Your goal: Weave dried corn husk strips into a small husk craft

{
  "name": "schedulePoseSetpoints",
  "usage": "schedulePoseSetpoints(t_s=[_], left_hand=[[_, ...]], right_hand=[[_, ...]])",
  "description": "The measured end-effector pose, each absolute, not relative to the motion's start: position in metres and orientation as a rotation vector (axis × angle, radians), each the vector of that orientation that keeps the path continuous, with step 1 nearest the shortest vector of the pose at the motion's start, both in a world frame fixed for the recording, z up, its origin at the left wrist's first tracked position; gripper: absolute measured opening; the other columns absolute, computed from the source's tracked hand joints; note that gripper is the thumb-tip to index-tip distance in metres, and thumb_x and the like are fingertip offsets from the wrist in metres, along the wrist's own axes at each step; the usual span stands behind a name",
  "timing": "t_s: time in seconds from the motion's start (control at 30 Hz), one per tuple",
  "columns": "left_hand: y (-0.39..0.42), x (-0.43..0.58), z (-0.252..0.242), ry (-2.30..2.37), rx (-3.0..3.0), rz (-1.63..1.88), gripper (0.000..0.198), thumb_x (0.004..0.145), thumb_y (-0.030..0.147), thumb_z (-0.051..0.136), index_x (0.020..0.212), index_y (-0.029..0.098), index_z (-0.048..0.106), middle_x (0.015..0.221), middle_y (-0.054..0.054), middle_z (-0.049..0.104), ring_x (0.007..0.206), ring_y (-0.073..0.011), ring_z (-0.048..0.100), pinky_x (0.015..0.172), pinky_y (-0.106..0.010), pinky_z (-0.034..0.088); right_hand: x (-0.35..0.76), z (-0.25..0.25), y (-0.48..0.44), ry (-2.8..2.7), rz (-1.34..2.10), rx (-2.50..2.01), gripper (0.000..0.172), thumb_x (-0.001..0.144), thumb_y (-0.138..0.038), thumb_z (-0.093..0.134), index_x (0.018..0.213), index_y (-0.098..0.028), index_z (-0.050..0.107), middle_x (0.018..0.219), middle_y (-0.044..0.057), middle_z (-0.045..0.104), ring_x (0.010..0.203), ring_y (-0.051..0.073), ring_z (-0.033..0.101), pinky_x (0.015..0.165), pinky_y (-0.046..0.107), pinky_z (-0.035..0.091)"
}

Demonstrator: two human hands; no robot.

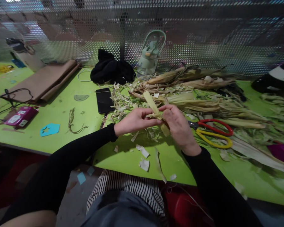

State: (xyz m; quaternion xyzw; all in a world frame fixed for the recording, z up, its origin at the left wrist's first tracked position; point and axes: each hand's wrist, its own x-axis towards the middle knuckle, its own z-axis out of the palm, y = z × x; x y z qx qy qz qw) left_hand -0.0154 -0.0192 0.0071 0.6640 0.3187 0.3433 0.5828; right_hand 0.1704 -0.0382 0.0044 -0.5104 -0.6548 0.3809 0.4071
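Both my hands meet over the middle of the green table, closed on a pale yellow-green corn husk strip (151,102). My left hand (138,121) pinches it from the left, thumb and fingers pressed together. From the right, my right hand (178,127) grips the same strip with bent fingers. One end of the husk sticks up past the fingers, and another bit shows below them. Scissors (214,134) with one red and one yellow handle lie right of my right hand. Behind the hands spreads a heap of dried corn husks (201,102).
A water bottle (148,58) and a black cloth (111,69) stand against the perforated metal screen. A phone (104,100) lies left of the husks. Farther left are a brown folder (44,80), a blue tag (49,129) and a magenta box (21,116). Paper scraps (144,164) lie near the table's front edge.
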Motion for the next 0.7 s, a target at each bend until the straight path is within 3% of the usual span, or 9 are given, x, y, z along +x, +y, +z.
schedulePoseSetpoints(t_s=[0.13,0.27,0.4,0.47,0.6,0.7], left_hand=[[-0.018,-0.021,0.009,0.686,1.504,0.919,0.032,0.085,0.043,0.071,0.098,0.014,0.066,0.085,-0.001,0.061,0.073,-0.0091,0.051,0.068,-0.023,0.042],[-0.015,-0.026,0.011,0.679,1.470,0.881,0.042,0.082,0.040,0.074,0.114,0.014,0.064,0.102,-0.007,0.067,0.081,-0.0114,0.057,0.072,-0.025,0.047],[-0.012,-0.029,0.010,0.758,1.473,0.861,0.043,0.078,0.042,0.078,0.108,0.013,0.068,0.091,-0.004,0.067,0.070,-0.0086,0.054,0.066,-0.024,0.045],[-0.009,-0.029,0.011,0.768,1.453,0.910,0.041,0.077,0.042,0.079,0.103,0.012,0.070,0.090,-0.003,0.068,0.075,-0.0098,0.056,0.071,-0.025,0.045],[-0.001,-0.034,0.012,0.783,1.418,0.934,0.040,0.073,0.043,0.082,0.094,0.011,0.070,0.089,-0.003,0.067,0.076,-0.0099,0.055,0.071,-0.025,0.043],[0.005,-0.037,0.008,0.786,1.440,0.914,0.038,0.074,0.042,0.081,0.091,0.011,0.069,0.087,-0.002,0.066,0.073,-0.0088,0.054,0.069,-0.024,0.042]], right_hand=[[0.176,0.003,-0.034,-1.713,1.124,-1.241,0.048,0.080,-0.065,0.073,0.105,-0.024,0.069,0.085,0.002,0.068,0.074,0.019,0.063,0.066,0.032,0.049],[0.176,0.001,-0.031,-1.701,1.180,-1.211,0.041,0.078,-0.057,0.077,0.100,-0.023,0.074,0.097,0.004,0.074,0.090,0.024,0.067,0.080,0.036,0.052],[0.175,0.004,-0.034,-1.792,1.182,-1.210,0.036,0.076,-0.056,0.079,0.084,-0.022,0.071,0.077,0.001,0.067,0.068,0.017,0.058,0.063,0.030,0.047],[0.176,0.007,-0.036,-1.811,1.271,-1.188,0.037,0.075,-0.056,0.080,0.075,-0.022,0.066,0.068,-0.002,0.060,0.059,0.013,0.050,0.055,0.027,0.041],[0.183,0.011,-0.034,-1.909,1.466,-1.151,0.038,0.078,-0.054,0.079,0.068,-0.021,0.061,0.064,-0.003,0.054,0.057,0.011,0.045,0.051,0.025,0.037],[0.183,0.009,-0.031,-1.980,1.427,-1.213,0.039,0.078,-0.057,0.077,0.073,-0.021,0.064,0.068,-0.001,0.058,0.060,0.012,0.049,0.054,0.026,0.040]])
